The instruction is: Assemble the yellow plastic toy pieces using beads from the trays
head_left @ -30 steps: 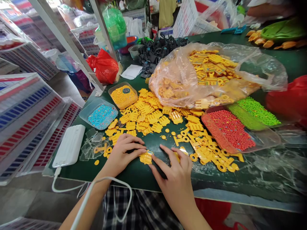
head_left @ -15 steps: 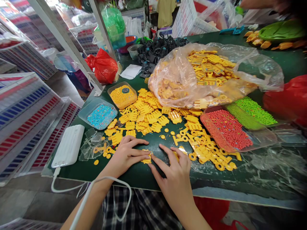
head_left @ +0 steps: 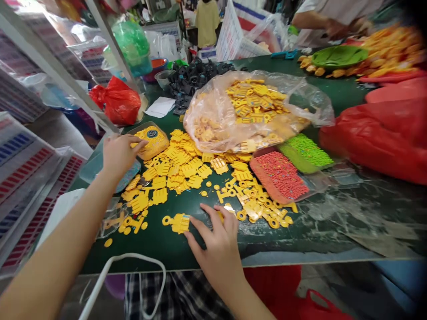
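My left hand reaches over the container of yellow beads, its fingertips at the left part of the beads. Whether it pinches a bead is too small to tell. Beneath it, the container of blue beads is partly hidden. My right hand rests on the table with its fingers spread; thumb and index finger touch the right edge of a yellow plastic piece with a ring at its left end. Loose yellow pieces are heaped behind.
A clear bag of yellow pieces lies behind the heap. Containers of red beads and green beads stand to the right. A white cable loops over the front edge. Another person's hands are at the back right.
My left hand has left the yellow piece and moved up and left to the yellow beads. My right hand stays at the piece. The view has shifted, showing more of the back right.
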Available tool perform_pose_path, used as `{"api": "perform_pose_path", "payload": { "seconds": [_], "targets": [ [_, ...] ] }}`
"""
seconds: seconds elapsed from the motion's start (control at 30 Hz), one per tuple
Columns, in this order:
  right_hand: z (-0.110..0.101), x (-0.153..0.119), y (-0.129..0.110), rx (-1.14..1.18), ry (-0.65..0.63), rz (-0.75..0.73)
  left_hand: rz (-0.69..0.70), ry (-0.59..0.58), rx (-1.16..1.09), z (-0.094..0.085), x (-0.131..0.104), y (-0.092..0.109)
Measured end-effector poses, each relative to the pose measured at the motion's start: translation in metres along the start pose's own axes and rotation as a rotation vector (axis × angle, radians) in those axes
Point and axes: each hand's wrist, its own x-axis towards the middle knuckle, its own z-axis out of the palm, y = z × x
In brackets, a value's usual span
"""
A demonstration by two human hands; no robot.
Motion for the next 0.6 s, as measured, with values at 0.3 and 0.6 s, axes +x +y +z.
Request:
{"api": "perform_pose_path", "payload": {
  "seconds": [0.3, 0.6],
  "targets": [
    [-0.002, 0.001, 0.002, -0.017, -0.015, -0.005, 0.487, 0.142, -0.382, -0.010, 0.010, 0.132],
    [-0.003, 0.001, 0.002, 0.008, -0.066, 0.037, 1.013, -0.919, -0.352, 0.029, 0.012, 0.309]
  ]
}}
